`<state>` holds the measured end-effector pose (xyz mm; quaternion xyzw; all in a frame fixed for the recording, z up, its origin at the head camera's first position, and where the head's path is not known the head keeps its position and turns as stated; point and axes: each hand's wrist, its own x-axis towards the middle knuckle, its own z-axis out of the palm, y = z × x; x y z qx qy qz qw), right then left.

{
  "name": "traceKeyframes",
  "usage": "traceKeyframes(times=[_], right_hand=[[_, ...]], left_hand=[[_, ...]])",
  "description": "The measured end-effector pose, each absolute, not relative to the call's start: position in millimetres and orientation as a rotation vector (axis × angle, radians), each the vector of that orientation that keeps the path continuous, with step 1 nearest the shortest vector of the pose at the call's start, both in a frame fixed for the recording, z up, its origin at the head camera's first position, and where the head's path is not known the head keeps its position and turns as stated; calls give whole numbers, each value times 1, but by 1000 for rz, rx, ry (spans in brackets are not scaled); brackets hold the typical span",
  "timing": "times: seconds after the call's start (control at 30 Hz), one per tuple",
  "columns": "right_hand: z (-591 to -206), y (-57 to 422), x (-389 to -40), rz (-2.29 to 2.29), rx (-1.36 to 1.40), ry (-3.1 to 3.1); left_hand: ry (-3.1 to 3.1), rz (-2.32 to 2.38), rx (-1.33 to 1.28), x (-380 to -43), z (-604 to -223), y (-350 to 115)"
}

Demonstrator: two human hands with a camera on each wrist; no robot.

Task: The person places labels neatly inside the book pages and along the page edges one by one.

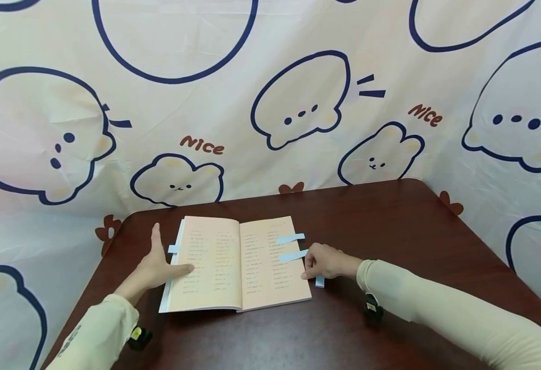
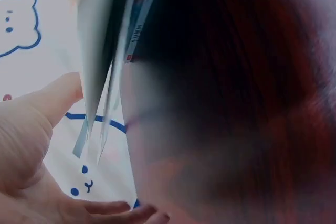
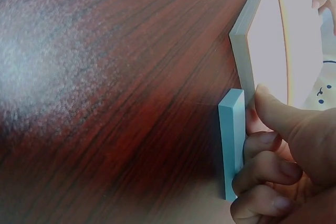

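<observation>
An open book [image 1: 215, 262] with printed pages lies on the dark wood table. My left hand [image 1: 155, 266] is at its left side, thumb laid on the left page and the other fingers stretched out. In the left wrist view this hand [image 2: 31, 145] is beside the book's hanging page edges. My right hand [image 1: 327, 261] pinches the right edge of the book, thumb on top of the page and fingers curled by the side. Right beside those curled fingers stands a small light blue block [image 3: 231, 145]. Pale blue paper strips [image 1: 291, 238] stick out along the right page.
Another blue tab [image 1: 173, 249] protrudes from the book's left edge. Behind the brown table [image 1: 367, 221] hangs a white cloth [image 1: 233, 113] with cartoon drawings, which also closes off both sides.
</observation>
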<state>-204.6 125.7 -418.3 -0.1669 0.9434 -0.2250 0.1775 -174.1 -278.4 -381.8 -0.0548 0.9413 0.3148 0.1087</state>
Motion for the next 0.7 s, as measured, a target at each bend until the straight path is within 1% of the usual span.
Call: traceKeyframes(times=[0.23, 0.43, 0.7], right_hand=[[-419, 126, -205, -641, -460, 2663], [-419, 125, -204, -638, -464, 2664], [-417, 125, -204, -623, -453, 2671]], left_hand=[[2665, 1032, -242, -168, -384, -284], [2483, 1223, -280, -157, -387, -286], [2296, 1403, -220, -146, -392, -288]])
